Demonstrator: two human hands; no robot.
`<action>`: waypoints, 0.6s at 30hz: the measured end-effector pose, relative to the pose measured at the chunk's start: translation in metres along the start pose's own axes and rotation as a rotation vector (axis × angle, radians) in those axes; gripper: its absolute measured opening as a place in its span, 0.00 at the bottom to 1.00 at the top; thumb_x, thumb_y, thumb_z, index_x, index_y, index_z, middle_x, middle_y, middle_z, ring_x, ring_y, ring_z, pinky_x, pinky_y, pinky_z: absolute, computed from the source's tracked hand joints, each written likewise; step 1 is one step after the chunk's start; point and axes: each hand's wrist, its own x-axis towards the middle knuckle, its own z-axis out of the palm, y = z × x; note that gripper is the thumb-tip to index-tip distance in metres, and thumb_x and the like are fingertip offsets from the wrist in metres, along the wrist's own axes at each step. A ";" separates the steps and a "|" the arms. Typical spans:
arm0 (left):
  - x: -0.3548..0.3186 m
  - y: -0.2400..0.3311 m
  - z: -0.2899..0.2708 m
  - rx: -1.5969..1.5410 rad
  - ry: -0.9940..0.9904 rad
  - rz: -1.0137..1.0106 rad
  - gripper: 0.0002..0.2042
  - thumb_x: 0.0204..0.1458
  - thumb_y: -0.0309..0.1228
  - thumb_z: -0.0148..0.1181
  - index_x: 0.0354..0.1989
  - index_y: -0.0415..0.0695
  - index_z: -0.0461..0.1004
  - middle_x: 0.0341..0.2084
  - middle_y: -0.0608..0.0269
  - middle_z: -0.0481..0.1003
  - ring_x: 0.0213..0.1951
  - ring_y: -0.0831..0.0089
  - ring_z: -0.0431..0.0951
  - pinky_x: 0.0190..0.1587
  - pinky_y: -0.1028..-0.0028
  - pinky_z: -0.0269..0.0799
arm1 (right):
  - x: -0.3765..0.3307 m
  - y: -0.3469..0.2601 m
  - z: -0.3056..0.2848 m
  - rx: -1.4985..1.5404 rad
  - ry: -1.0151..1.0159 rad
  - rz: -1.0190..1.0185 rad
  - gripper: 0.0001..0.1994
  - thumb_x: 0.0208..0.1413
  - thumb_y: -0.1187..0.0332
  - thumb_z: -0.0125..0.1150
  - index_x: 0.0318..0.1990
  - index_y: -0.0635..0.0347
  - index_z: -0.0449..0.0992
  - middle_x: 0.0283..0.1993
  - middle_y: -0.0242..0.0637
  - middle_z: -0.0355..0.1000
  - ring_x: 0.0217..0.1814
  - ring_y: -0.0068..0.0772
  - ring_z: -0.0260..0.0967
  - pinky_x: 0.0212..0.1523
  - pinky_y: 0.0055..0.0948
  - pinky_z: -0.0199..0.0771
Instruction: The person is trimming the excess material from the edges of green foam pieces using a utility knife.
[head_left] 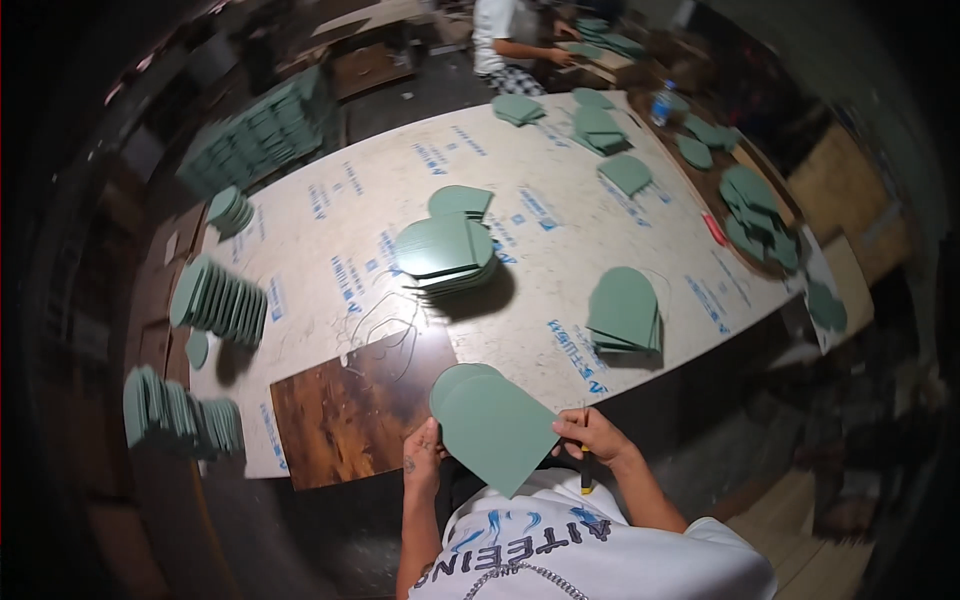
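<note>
Between my two hands, near the front edge of the table, are green arch-shaped panels (500, 425), at least two, overlapping and slightly fanned. My left hand (423, 452) grips their rounded left side, thumb on the edge. At the right corner my right hand (597, 437) pinches them. A tool with a black and yellow handle (586, 472), seemingly a utility knife, also hangs from my right hand. Beyond, a stack of green panels (440, 245) stands mid-table, and another stack (622, 305) lies to the right. A dark wood-grain board (345, 405) rests at the front left.
The white table (340, 250) has blue print. Several panel rows (215, 300) line its left edge; small piles (600, 128) sit at the far right. A brown tray (765, 255) holds panels beside a red tool (714, 229) and a bottle (662, 103). Another person (505, 40) works behind.
</note>
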 end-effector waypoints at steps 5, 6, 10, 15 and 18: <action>0.002 -0.013 0.025 0.320 -0.126 -0.007 0.26 0.68 0.48 0.55 0.38 0.30 0.80 0.28 0.57 0.81 0.33 0.69 0.83 0.42 0.73 0.78 | -0.031 0.045 -0.055 0.119 0.324 -0.255 0.13 0.68 0.63 0.60 0.37 0.66 0.79 0.27 0.43 0.79 0.14 0.17 0.63 0.16 0.17 0.60; 0.001 -0.015 0.023 0.333 -0.119 0.003 0.27 0.68 0.48 0.56 0.37 0.28 0.80 0.29 0.55 0.81 0.34 0.68 0.83 0.43 0.72 0.78 | -0.032 0.044 -0.063 0.115 0.375 -0.329 0.14 0.68 0.62 0.59 0.37 0.66 0.78 0.27 0.41 0.79 0.14 0.16 0.63 0.16 0.17 0.59; -0.001 -0.024 0.014 0.394 -0.138 0.014 0.27 0.68 0.49 0.56 0.39 0.28 0.80 0.30 0.55 0.82 0.35 0.68 0.83 0.43 0.72 0.78 | -0.032 0.013 -0.081 0.150 0.588 -0.579 0.13 0.70 0.61 0.57 0.41 0.63 0.78 0.30 0.40 0.79 0.15 0.16 0.59 0.18 0.17 0.57; -0.009 -0.026 0.004 0.519 -0.137 -0.013 0.28 0.68 0.50 0.56 0.41 0.29 0.80 0.32 0.54 0.82 0.38 0.70 0.83 0.45 0.73 0.77 | -0.016 -0.017 -0.092 0.238 0.775 -0.643 0.13 0.70 0.60 0.58 0.41 0.61 0.78 0.33 0.40 0.79 0.17 0.16 0.61 0.19 0.18 0.59; -0.012 -0.034 -0.003 0.453 -0.127 -0.001 0.26 0.68 0.48 0.56 0.44 0.29 0.79 0.32 0.57 0.81 0.36 0.73 0.81 0.43 0.75 0.76 | 0.009 0.020 -0.114 0.282 0.886 -0.494 0.15 0.67 0.55 0.62 0.39 0.59 0.78 0.32 0.40 0.80 0.17 0.17 0.62 0.20 0.22 0.61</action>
